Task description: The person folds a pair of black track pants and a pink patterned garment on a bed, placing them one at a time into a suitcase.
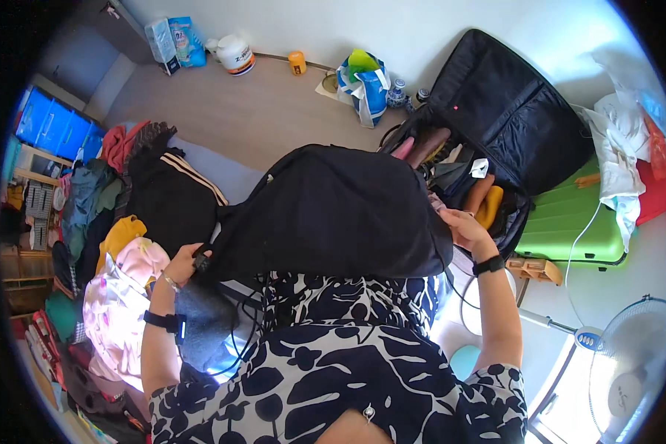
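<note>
nearest is a black-and-white patterned dress [333, 362] on the person, with both bare forearms reaching out past it. the left hand [179, 265] is closed, its fingers curled round the left end of a black cloth item [340, 211]; the right hand [462, 228] is partly closed, pinching the item's right edge, some fingertips hidden. the item is spread between the two hands, just above the lap; its exact kind is hard to tell. to the left lie pink clothes [115, 314] and a black garment [169, 200] with pale stripes. to the right, past the hand, an open black suitcase [507, 111] holds mixed things, beside a green suitcase [570, 222]. farthest, along the wall, stand a blue-and-white bag [370, 96], an orange jar [297, 63] and a white tub [235, 54].
</note>
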`<state>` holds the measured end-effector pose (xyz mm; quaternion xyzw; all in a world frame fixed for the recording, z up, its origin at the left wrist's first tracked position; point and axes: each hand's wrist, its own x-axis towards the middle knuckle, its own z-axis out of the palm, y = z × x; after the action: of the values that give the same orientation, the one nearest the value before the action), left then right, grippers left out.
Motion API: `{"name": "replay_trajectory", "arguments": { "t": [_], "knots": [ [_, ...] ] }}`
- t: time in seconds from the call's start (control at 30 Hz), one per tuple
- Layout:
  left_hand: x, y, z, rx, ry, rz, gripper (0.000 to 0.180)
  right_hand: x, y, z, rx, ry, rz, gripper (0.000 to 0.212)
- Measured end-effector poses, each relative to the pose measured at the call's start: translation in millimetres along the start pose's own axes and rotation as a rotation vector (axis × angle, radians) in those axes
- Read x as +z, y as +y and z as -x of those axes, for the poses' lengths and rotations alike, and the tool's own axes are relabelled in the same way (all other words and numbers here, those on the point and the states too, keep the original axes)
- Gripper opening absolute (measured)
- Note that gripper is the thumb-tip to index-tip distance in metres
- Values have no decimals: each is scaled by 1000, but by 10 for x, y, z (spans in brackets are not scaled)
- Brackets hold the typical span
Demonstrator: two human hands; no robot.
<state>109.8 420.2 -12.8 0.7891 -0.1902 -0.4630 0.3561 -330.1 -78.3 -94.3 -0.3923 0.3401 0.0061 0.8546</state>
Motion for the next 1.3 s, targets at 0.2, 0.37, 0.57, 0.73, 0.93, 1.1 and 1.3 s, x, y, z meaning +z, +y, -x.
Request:
{"name": "replay_trajectory", "arguments": {
  "t": [0.2,0.37,0.57,0.73,0.93,1.1,1.3],
  "knots": [
    [-235,110,-61,127,396,81,48,247,-429,-184,107,198,-97,41],
    [-690,776,-250,277,638,214,66,372,-1511,7,-281,232,-46,38],
    [-1034,1371,94,561,375,595,29,597,-2237,755,-448,296,221,29],
    [-757,925,831,546,464,574,29,504,-1702,1486,-459,361,333,31],
    [41,-198,966,-74,216,29,43,-33,10,1122,48,552,759,40],
    [131,-452,959,-16,-3,313,30,-158,478,1035,243,283,280,34],
    [-51,-137,1078,-59,-57,-146,26,-558,224,1496,86,481,581,34]
  ]
}}
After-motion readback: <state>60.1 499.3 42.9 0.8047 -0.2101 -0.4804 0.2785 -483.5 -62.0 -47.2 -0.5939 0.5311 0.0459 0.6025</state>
